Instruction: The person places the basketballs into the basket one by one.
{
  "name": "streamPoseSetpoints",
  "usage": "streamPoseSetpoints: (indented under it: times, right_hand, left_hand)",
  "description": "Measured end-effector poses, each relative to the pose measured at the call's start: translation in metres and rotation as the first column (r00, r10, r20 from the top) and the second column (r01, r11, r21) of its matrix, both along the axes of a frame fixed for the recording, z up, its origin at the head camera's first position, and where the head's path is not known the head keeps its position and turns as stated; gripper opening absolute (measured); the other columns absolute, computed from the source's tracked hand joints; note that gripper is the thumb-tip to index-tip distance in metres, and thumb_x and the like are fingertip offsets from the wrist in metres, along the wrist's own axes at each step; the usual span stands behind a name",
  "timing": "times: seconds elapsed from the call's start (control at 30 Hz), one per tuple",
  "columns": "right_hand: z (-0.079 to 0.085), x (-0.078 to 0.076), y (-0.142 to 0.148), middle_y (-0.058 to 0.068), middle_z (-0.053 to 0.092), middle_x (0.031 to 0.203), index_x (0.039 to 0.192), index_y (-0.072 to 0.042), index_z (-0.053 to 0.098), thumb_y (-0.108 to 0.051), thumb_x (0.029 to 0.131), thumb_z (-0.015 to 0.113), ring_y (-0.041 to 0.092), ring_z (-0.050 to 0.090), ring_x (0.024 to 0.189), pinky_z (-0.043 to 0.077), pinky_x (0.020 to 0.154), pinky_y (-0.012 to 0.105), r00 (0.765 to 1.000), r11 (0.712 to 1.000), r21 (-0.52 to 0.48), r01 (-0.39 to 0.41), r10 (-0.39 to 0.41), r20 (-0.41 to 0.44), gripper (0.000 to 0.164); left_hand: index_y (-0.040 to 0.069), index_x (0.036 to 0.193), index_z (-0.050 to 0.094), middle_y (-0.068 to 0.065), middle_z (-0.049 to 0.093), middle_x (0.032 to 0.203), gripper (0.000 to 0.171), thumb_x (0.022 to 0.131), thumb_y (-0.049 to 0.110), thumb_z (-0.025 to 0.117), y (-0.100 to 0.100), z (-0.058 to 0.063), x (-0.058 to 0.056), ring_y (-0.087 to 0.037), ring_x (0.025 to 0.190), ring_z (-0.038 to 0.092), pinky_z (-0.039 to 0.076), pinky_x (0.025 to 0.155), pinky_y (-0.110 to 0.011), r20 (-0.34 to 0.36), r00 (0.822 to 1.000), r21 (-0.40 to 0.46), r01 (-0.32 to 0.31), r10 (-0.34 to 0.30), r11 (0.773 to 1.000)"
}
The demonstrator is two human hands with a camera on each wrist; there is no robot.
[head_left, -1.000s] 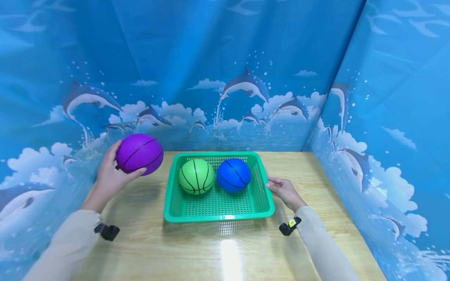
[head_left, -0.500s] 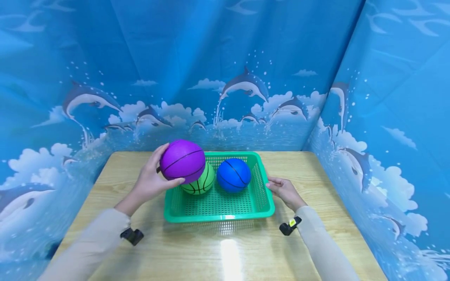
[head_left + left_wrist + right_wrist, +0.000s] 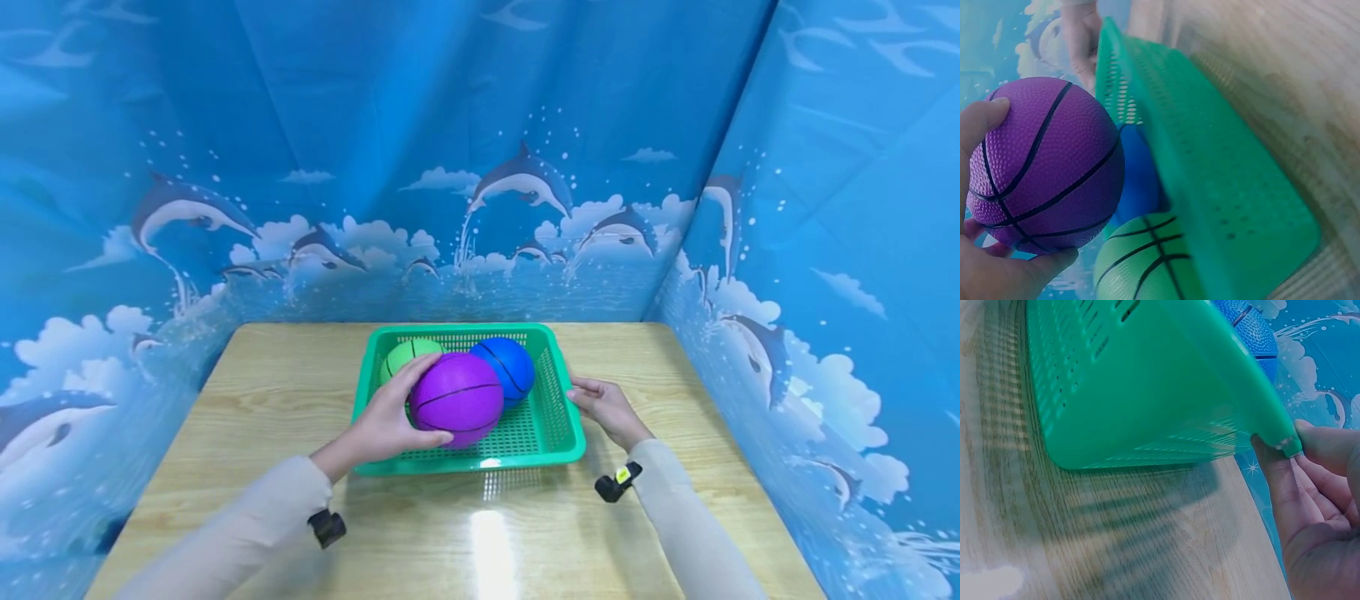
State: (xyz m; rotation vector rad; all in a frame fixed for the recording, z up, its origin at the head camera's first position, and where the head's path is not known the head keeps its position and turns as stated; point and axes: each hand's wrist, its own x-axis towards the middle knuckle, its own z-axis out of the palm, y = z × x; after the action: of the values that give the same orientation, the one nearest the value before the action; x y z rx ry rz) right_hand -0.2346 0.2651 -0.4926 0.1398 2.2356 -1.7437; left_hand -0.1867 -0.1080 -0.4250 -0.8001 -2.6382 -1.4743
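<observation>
My left hand [image 3: 386, 421] grips a small purple basketball [image 3: 459, 400] from its left side, thumb near me and fingers over the far side. In the head view the ball overlaps the front half of a green plastic basket [image 3: 525, 460]. Behind it, partly hidden, a light green basketball [image 3: 408, 354] and a blue basketball [image 3: 506, 362] lie in the basket. The left wrist view shows the purple ball [image 3: 1047, 162] held at the basket's open side. At the basket's right end my right hand [image 3: 607, 408] pinches the rim [image 3: 1279, 434] between thumb and fingers.
The basket stands on a light wooden table [image 3: 285, 367] near its back edge. A blue curtain [image 3: 420, 167] printed with dolphins hangs behind and along both sides. A black wrist camera [image 3: 327, 528] sits at the left sleeve cuff, another wrist camera [image 3: 617, 483] at the right.
My left hand has carried the purple basketball rightward from left of the basket, across the green ball, to the basket's front middle. The right hand and basket have stayed in place.
</observation>
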Motion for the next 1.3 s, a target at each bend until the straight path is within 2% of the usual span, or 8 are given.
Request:
streamPoseSetpoints:
  times: [0.2, 0.47, 0.53, 0.73, 0.9, 1.07, 1.3]
  right_hand:
    - [0.001, 0.000, 0.000, 0.024, 0.049, 0.138, 0.144, 0.000, 0.039, -0.023, 0.097, 0.058, 0.034, 0.048, 0.128, 0.045, 0.103, 0.040, 1.000, 1.000, 0.012, -0.020, 0.020, -0.015, 0.057]
    - [0.003, 0.000, -0.001, 0.022, 0.051, 0.136, 0.144, -0.001, 0.041, -0.021, 0.096, 0.059, 0.033, 0.050, 0.126, 0.047, 0.101, 0.038, 1.000, 1.000, 0.012, -0.013, 0.013, -0.006, 0.055]
    - [0.003, 0.000, -0.001, 0.023, 0.051, 0.136, 0.144, -0.001, 0.040, -0.022, 0.096, 0.059, 0.033, 0.049, 0.127, 0.047, 0.101, 0.038, 1.000, 1.000, 0.017, -0.023, 0.023, -0.014, 0.055]
    - [0.003, -0.001, -0.001, 0.023, 0.050, 0.137, 0.143, 0.000, 0.041, -0.022, 0.096, 0.060, 0.033, 0.050, 0.126, 0.047, 0.100, 0.036, 1.000, 1.000, 0.006, -0.013, 0.013, -0.016, 0.056]
    - [0.001, -0.001, 0.000, 0.023, 0.051, 0.136, 0.143, 0.000, 0.041, -0.022, 0.096, 0.060, 0.033, 0.051, 0.125, 0.046, 0.101, 0.038, 1.000, 1.000, -0.005, -0.004, 0.004, -0.015, 0.055]
    - [0.000, 0.000, 0.000, 0.023, 0.052, 0.134, 0.142, 0.001, 0.041, -0.020, 0.096, 0.059, 0.032, 0.053, 0.123, 0.047, 0.100, 0.038, 1.000, 1.000, -0.002, -0.003, 0.003, -0.013, 0.054]
    - [-0.001, 0.001, -0.002, 0.024, 0.053, 0.133, 0.142, 0.003, 0.041, -0.021, 0.097, 0.058, 0.030, 0.054, 0.122, 0.047, 0.100, 0.037, 1.000, 1.000, -0.006, -0.002, 0.002, -0.022, 0.054]
  left_hand:
    - [0.023, 0.150, 0.031, -0.007, 0.032, 0.152, 0.103, 0.066, 0.039, 0.088, 0.005, -0.015, 0.000, -0.036, 0.127, 0.047, 0.052, 0.090, -0.050, 0.012, 1.000, -0.037, 0.011, -0.010, 0.999]
    - [0.023, 0.150, 0.030, -0.008, 0.034, 0.151, 0.101, 0.068, 0.036, 0.087, 0.004, -0.027, -0.005, -0.036, 0.123, 0.051, 0.051, 0.092, -0.051, 0.060, 0.998, -0.050, 0.014, -0.011, 0.999]
    - [0.023, 0.151, 0.029, -0.007, 0.034, 0.151, 0.101, 0.068, 0.035, 0.087, 0.005, -0.028, -0.006, -0.036, 0.124, 0.049, 0.050, 0.092, -0.051, 0.069, 0.997, -0.066, 0.023, -0.018, 0.998]
    - [0.018, 0.151, 0.028, -0.004, 0.033, 0.153, 0.103, 0.068, 0.035, 0.087, 0.013, -0.029, -0.011, -0.031, 0.132, 0.043, 0.049, 0.094, -0.050, 0.038, 0.997, -0.151, 0.067, -0.062, 0.986]
    - [0.018, 0.152, 0.026, -0.005, 0.032, 0.153, 0.106, 0.067, 0.033, 0.088, 0.015, -0.029, -0.014, -0.032, 0.132, 0.042, 0.046, 0.098, -0.051, 0.069, 0.996, -0.195, 0.075, -0.063, 0.978]
    - [0.017, 0.152, 0.025, -0.005, 0.033, 0.153, 0.107, 0.067, 0.031, 0.088, 0.015, -0.029, -0.014, -0.033, 0.131, 0.044, 0.046, 0.098, -0.052, 0.100, 0.992, -0.200, 0.092, -0.073, 0.976]
    - [0.019, 0.152, 0.024, -0.006, 0.031, 0.154, 0.109, 0.066, 0.032, 0.088, 0.013, -0.031, -0.014, -0.033, 0.132, 0.043, 0.045, 0.099, -0.053, 0.105, 0.991, -0.193, 0.103, -0.084, 0.976]
